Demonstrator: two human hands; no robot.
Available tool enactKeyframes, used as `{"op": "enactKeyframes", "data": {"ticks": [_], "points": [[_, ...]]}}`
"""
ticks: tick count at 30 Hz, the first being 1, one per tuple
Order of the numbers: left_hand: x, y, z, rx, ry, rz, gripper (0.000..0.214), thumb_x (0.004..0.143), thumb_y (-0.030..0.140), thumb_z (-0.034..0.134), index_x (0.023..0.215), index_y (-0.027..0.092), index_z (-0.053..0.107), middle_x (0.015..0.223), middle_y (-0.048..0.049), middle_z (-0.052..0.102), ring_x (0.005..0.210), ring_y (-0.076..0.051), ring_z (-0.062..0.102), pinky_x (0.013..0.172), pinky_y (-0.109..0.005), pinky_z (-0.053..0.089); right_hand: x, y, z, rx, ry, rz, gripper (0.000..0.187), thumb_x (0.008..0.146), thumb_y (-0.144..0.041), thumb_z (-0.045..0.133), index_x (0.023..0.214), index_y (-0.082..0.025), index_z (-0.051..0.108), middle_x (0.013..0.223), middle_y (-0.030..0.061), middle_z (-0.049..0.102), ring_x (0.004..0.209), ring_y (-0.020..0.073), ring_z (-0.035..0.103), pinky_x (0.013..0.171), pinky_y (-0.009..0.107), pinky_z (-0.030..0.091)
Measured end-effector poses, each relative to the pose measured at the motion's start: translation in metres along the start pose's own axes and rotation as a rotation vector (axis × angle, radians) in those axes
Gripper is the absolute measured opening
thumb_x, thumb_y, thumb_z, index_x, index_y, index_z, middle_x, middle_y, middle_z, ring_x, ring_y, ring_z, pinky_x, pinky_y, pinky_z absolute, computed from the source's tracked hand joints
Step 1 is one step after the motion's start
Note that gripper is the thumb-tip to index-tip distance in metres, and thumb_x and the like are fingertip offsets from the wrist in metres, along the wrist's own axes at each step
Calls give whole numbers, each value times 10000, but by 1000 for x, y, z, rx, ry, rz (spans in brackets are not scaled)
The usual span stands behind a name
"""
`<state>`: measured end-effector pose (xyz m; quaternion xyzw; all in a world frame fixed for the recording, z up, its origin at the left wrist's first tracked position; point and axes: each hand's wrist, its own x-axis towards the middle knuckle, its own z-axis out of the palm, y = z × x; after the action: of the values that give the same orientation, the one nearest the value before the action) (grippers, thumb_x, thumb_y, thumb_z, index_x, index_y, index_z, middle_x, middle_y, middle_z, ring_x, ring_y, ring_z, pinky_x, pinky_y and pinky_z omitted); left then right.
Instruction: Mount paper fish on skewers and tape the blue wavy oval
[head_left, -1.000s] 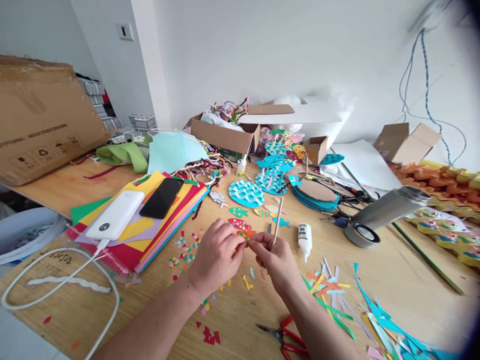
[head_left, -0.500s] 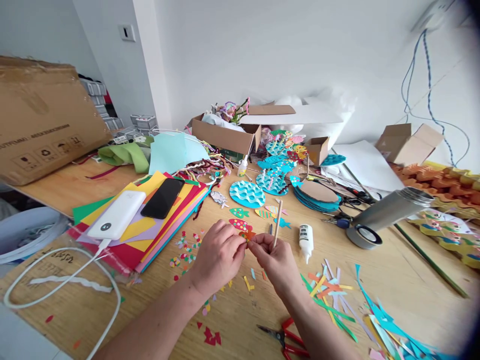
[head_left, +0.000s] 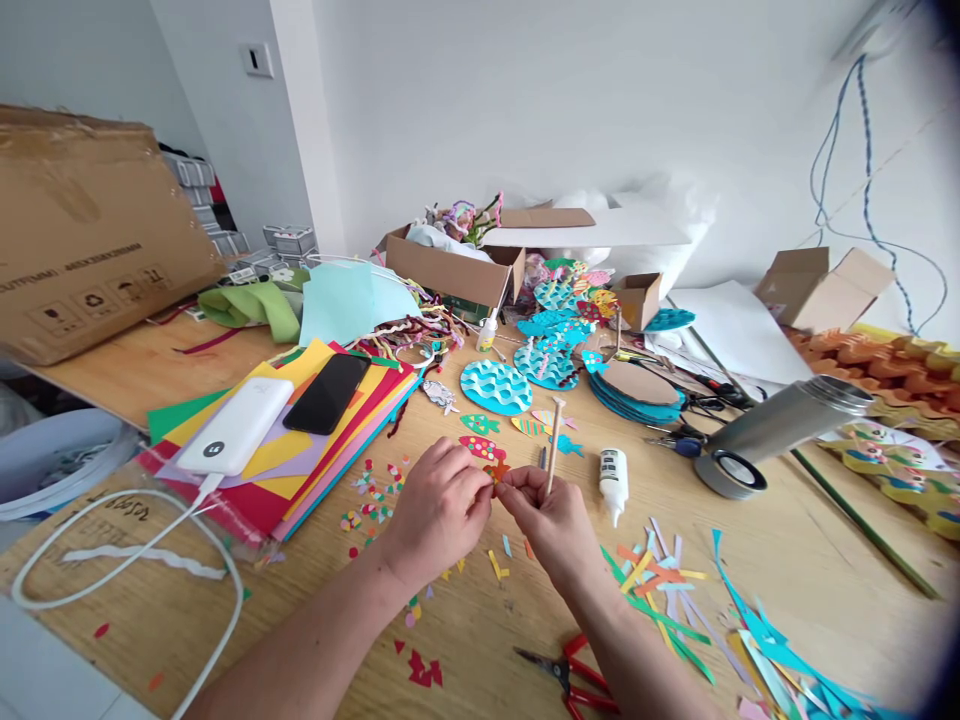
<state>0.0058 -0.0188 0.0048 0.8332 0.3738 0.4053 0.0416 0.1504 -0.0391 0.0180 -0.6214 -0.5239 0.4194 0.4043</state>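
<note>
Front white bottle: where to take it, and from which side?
Probably mid-body on the white bottle, straight from above, pinching across its width. It appears to lie on its side with the nozzle toward the wearer, leaving the broad body exposed on top. I'd stay off the nozzle: it's narrow, and paper strips lie close by.

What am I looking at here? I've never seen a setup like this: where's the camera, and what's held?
No machine here: a person's own bare hands, seen from a camera worn on the head, looking forward and down. The left hand and right hand pinch a small orange piece, partly hidden; the right also holds a thin wooden stick. On the wooden table lie paper fish, cut strips, red-handled cutters and a white bottle. To the left, a phone and white power bank rest on coloured sheets.
</note>
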Motion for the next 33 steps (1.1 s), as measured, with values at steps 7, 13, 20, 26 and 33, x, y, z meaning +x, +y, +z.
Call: {"op": "enactKeyframes", "data": {"ticks": [7,13,20,26,33], "points": [[1,-3,2,-106,60,-76,124,746,54,567,697,168,574,733,-36,578,772,-179,502,686,-308,427,1,2,-1,-11,-18,4,253,687,-406,570,650,-155,560,451,-76,341,434,67,264,415,216,184],[1,-4,3,-190,63,-138,135,723,45,576,693,176,572,724,-28,581,772,-176,521,685,-299,435,2,3,-1,19,-31,19,234,680,-394,571,640,-165,545,453,-79,340,440,70,275,424,219,192],[1,-2,0,-211,55,-170,158,710,36,564,662,185,539,721,-22,577,781,-176,526,701,-301,435,2,4,-2,22,-33,26,202,671,-362,569,624,-167,545,459,-74,355,447,75,298,435,222,203],[2,-3,0,-229,66,-184,152,707,40,559,671,187,547,714,-17,569,776,-175,528,692,-296,434,4,7,-2,68,-37,33,153,654,-314,575,634,-163,563,462,-71,365,445,78,312,439,224,201],[5,-3,-5,-337,101,-280,124,705,71,583,694,186,629,749,-28,589,812,-181,549,749,-324,457,3,4,-2,135,-18,60,194,648,-350,624,642,-164,568,468,-71,373,435,78,326,432,227,198]]}}
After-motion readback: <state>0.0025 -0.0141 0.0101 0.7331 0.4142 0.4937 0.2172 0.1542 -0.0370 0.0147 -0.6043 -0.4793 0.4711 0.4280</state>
